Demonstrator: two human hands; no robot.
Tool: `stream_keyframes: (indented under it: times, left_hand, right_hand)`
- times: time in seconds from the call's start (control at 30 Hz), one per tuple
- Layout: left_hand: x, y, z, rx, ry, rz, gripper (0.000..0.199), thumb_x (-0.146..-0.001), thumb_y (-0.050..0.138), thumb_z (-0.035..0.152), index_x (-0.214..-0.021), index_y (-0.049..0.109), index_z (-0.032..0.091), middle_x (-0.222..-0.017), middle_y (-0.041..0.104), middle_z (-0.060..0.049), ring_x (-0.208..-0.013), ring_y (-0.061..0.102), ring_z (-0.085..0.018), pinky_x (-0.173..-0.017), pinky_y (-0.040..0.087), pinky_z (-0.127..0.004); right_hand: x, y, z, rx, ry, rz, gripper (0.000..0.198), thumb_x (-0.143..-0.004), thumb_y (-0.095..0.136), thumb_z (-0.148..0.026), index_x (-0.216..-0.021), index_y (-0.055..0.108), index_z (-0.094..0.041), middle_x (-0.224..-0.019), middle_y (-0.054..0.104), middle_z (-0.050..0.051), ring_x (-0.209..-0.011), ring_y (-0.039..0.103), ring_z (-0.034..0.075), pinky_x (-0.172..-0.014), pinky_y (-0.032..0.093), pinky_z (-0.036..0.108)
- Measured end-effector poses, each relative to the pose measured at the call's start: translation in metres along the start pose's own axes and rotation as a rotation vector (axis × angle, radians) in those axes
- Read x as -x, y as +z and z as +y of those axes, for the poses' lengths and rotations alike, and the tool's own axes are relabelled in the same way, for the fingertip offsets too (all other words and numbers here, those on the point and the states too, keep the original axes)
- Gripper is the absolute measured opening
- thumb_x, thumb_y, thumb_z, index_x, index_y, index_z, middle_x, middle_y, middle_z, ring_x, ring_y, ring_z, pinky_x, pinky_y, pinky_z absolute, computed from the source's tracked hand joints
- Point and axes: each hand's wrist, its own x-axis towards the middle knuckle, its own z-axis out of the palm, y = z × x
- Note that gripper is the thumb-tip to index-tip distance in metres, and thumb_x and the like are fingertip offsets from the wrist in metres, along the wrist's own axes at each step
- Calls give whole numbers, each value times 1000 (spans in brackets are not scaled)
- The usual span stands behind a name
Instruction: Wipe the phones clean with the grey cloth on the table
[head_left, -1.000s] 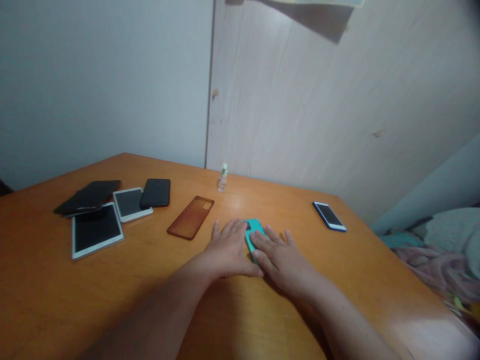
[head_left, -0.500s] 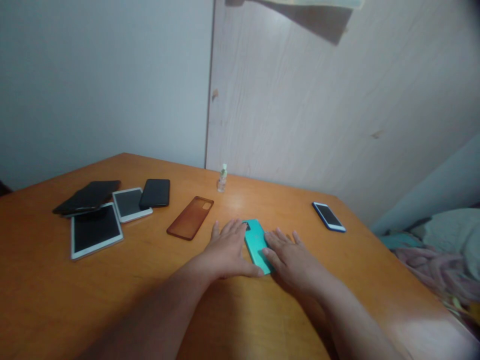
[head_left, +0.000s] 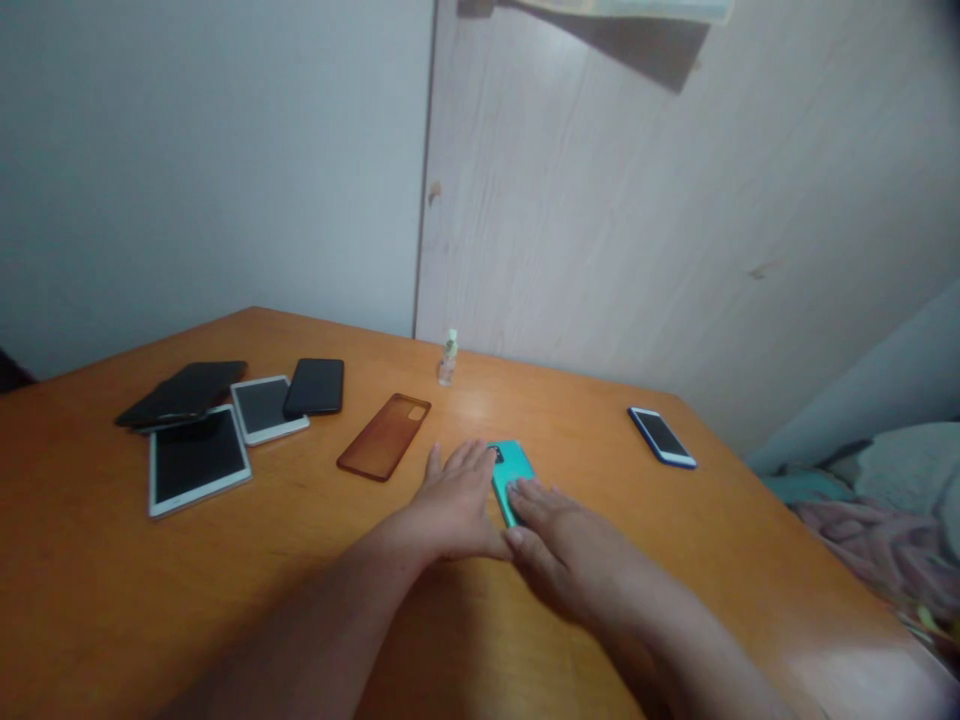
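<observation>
A turquoise smartphone (head_left: pixel 513 462) lies back up on the wooden table, its dark camera block at the far left corner. My left hand (head_left: pixel 459 505) rests along its left side, fingers stretched out and thumb reaching toward the near end. Across the near part of the phone lies my right hand (head_left: pixel 559 530), flat with fingers extended, hiding its lower right portion. The two thumbs come close together at the near end. Left of my left hand is a brown see-through phone case (head_left: pixel 385 437), flat on the table.
On the left of the table (head_left: pixel 300 530) are a white tablet (head_left: pixel 199 462), a smaller white tablet (head_left: pixel 266 408), a black device (head_left: pixel 315 385) and a dark folded case (head_left: pixel 184 392). A small clear bottle (head_left: pixel 448 362) stands near the wall; a blue-edged phone (head_left: pixel 662 437) lies right.
My right hand has slid left, from the phone's right edge onto its back, covering more of it. My left hand has stayed at the left edge.
</observation>
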Motion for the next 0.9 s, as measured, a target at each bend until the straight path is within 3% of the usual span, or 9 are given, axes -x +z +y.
stream_keyframes:
  times: [0.1,0.27,0.47,0.63,0.8,0.9]
  left_hand:
    - [0,0,0,-19,3,-10,115,-67,59,71,-157,18,13,-165,11,-15,-152,5,-33,-120,0,-63]
    - [0,2,-2,9,18,3,140,-50,59,89,-158,14,13,-165,7,-16,-152,1,-37,-119,-2,-65]
    - [-1,3,-1,-13,1,9,122,-63,60,78,-158,17,14,-165,11,-16,-152,5,-35,-119,-1,-64]
    - [0,2,-2,8,17,1,137,-52,60,88,-158,15,14,-165,8,-17,-152,1,-36,-119,-1,-64]
    - [-2,4,-4,-5,24,15,130,-57,62,81,-158,16,13,-165,10,-17,-152,5,-36,-120,-2,-63]
    - [-2,6,-5,1,29,28,131,-56,63,83,-158,16,14,-165,9,-16,-152,4,-37,-119,-2,-64]
  right_hand:
    - [2,1,-6,-54,-79,-40,67,-99,33,-59,-153,38,-18,-158,31,11,-146,31,28,-120,26,44]
    - [4,-7,5,-31,81,13,66,-100,35,-56,-151,40,-15,-157,33,13,-144,34,31,-119,29,48]
    - [9,-8,-11,-46,-46,-55,67,-99,34,-59,-151,41,-16,-156,36,12,-143,36,29,-119,30,43]
    - [10,-12,-5,-28,76,-12,67,-99,35,-57,-149,44,-13,-154,38,15,-142,38,30,-118,31,46]
    - [13,-10,-10,-52,-38,-41,62,-99,38,-56,-146,49,-18,-152,43,12,-140,41,30,-117,33,44]
    - [14,-12,-8,-42,-2,-43,62,-99,36,-56,-147,49,-17,-152,43,12,-140,42,29,-116,34,44]
